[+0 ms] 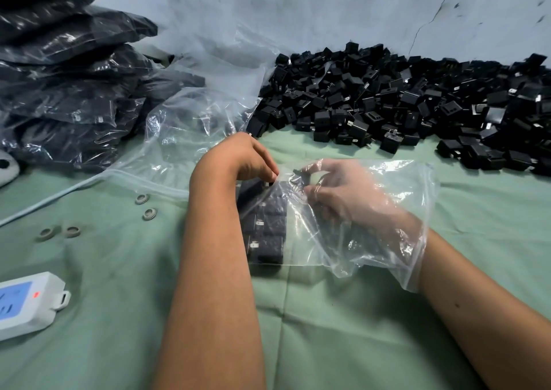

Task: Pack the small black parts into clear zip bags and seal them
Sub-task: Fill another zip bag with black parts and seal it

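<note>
Nearest me, both forearms reach out over the green-covered table and meet at the clear zip bag, which lies flat just beyond them. The right hand is inside the bag, its fingers curled and apparently nudging the small black parts already stacked in a neat block at the bag's left end; whether it actually holds one, I cannot tell through the plastic. The left hand sits just beside that block, pinching the bag's edge at its far-left corner. The block's long axis runs away from the person, and the bag stretches rightward from it, so the empty room for more parts lies to the right of the block, under the right hand. Farther off, the loose pile of parts spreads along the table's far edge, nearer the right hand. Filled bags are heaped at the far left corner, with empty bags crumpled between them and the pile
</note>
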Tool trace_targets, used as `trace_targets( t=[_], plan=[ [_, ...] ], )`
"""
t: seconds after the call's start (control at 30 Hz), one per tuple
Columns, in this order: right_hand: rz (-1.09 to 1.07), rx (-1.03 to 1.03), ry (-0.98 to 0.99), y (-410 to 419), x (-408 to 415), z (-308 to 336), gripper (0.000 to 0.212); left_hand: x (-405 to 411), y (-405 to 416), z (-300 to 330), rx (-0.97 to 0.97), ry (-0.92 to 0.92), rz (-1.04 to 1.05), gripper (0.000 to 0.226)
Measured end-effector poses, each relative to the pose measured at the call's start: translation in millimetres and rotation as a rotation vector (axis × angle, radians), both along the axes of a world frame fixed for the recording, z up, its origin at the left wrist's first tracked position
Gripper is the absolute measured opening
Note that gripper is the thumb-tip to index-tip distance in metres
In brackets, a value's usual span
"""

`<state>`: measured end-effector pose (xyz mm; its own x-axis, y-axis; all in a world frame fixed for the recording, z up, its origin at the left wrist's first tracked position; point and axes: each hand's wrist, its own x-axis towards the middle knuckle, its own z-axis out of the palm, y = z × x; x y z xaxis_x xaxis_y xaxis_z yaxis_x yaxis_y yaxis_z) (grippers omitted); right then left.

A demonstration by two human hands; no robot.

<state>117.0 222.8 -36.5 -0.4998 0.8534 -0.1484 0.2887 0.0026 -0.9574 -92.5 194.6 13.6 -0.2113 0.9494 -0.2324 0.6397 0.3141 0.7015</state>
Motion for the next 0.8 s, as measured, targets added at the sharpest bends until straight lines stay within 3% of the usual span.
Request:
trace_targets(
  t=[0.3,0.47,0.6,0.63,0.73,0.8],
  plan=[
    [-0.163,-0.095,0.132,-11,-17,-3,0.024,-2,4,-1,-0.034,0.007,-0.005,0.035],
    [-0.121,0.472,-0.168,-8,-22,-5,0.035,-2,2,0,-0.035,-0.005,-0.023,0.023],
    [-0.058,0.666,-0.323,-5,-18,-10,0.040,-1,2,-1,0.018,-0.028,0.077,0.024],
    [-0.076,0.613,-0.249,-4,-16,-12,0.037,-2,3,-2,0.053,-0.013,0.143,0.027],
    [-0.143,-0.014,0.124,-6,-11,-17,0.020,-7,9,-9,0.139,0.031,0.325,0.035],
    [-0.086,-0.219,0.267,-4,-13,-21,0.019,-8,10,-14,0.130,0.025,0.368,0.037]
  ],
)
